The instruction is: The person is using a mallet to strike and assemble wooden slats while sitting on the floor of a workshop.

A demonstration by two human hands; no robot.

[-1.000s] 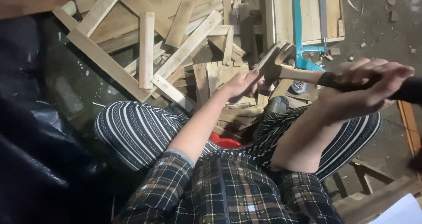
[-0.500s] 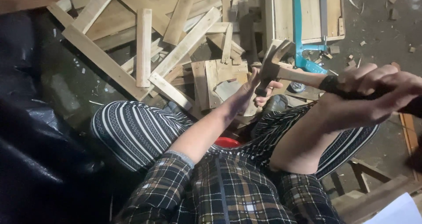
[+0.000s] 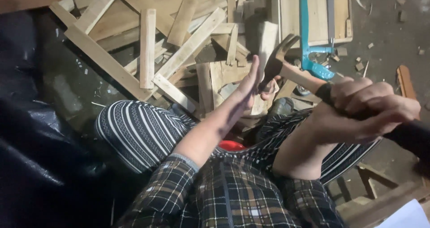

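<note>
Over a dark floor [image 3: 394,26] strewn with wood scraps [image 3: 148,44] at upper left, the right hand [image 3: 367,109] clenches a raised hammer [image 3: 286,64] at centre-right, mid-swing; the left hand [image 3: 251,87], fingers extended, steadies a board [image 3: 224,78], so the blow needs clear aim.

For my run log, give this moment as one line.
right hand: shut on hammer, raised | left hand: steadies wood piece | behind: wood scraps, blue saw
</note>
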